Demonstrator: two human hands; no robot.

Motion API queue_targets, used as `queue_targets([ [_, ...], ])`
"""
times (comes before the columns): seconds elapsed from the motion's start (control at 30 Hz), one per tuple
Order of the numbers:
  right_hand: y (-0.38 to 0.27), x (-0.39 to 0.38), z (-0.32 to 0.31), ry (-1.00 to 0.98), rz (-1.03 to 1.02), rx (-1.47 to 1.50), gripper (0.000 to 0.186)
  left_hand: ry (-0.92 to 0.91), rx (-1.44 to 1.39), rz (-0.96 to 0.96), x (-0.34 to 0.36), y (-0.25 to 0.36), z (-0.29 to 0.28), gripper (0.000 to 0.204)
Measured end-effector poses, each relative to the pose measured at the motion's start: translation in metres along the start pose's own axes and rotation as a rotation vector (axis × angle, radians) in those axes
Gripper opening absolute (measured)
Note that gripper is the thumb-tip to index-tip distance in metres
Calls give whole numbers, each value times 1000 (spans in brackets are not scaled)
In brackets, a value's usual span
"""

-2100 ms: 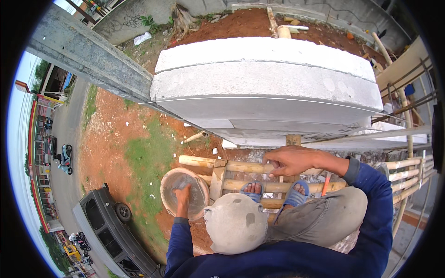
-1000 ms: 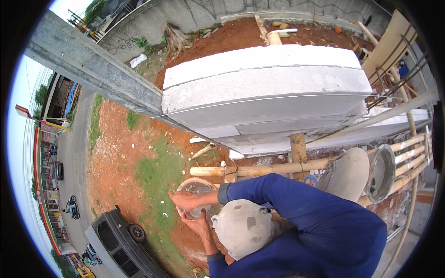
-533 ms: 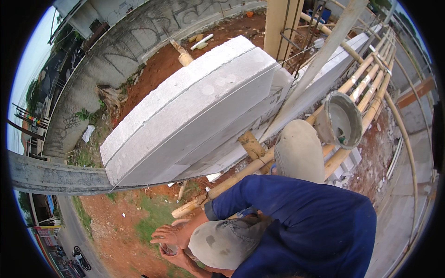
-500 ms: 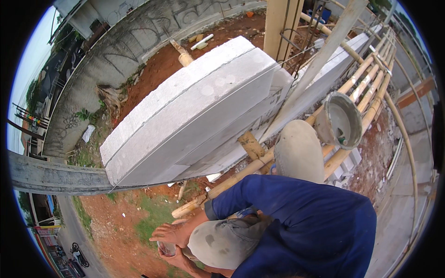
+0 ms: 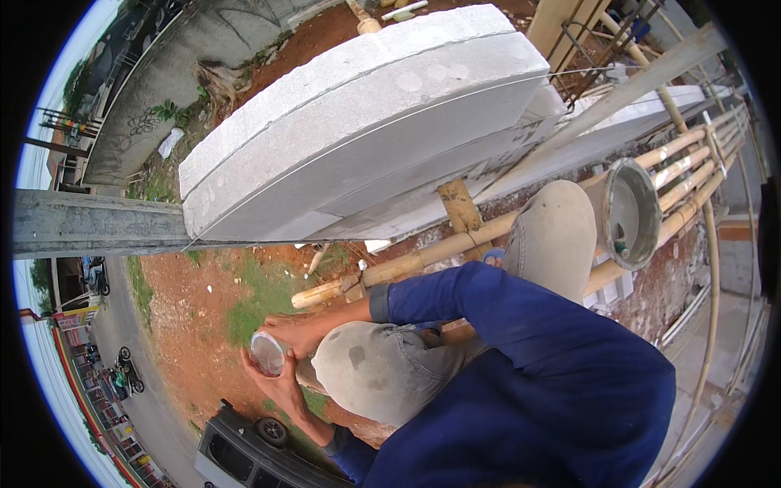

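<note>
A clear cup (image 5: pixel 268 355) with a round rim is held between my two hands, above the ground beyond my knee. My left hand (image 5: pixel 281 385), on the lower arm in the picture, curls its fingers around the cup's near side. My right hand (image 5: pixel 298 332), on the upper arm, closes against the cup's other side; some of its fingers are hidden. The cup's open top faces up, and its contents are too unclear to name. My knee in stained light trousers (image 5: pixel 358 370) is beside the hands.
A pale block wall (image 5: pixel 358 138) rises ahead with a taut string along it, meeting a concrete beam (image 5: pixel 98 225). Bamboo poles (image 5: pixel 407 264) run beneath me. A mortar-crusted bucket (image 5: pixel 653 232) stands on them, a green-handled tool inside. A dark car (image 5: pixel 244 451) is below.
My hands and the cup have moved up in the picture. The right hand has shifted from over the cup to its side, so its rim now shows. The view has swung, bringing a car in.
</note>
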State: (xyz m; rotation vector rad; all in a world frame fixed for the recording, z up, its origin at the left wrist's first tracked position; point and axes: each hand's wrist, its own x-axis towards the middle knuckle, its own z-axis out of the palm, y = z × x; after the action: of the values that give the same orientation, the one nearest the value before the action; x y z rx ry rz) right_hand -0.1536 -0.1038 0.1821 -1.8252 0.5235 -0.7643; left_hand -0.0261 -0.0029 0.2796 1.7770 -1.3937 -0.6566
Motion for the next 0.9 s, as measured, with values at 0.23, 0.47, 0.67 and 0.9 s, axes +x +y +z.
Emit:
queue_targets([
  [0.23, 30, -37, 4, -164, 226, -151, 50, 93, 512, 87, -25, -105, 33, 101],
  [0.47, -29, -44, -77, -150, 221, -190, 45, -45, 588, -174, -53, -154, 72, 103],
  [0.67, -100, -49, -167, -151, 354, -183, 45, -319, 723, -374, -33, -120, 66, 104],
  [0.9, -166, -94, -228, 18, 435, -393, 41, -130, 192, -29, 74, -17, 61, 64],
])
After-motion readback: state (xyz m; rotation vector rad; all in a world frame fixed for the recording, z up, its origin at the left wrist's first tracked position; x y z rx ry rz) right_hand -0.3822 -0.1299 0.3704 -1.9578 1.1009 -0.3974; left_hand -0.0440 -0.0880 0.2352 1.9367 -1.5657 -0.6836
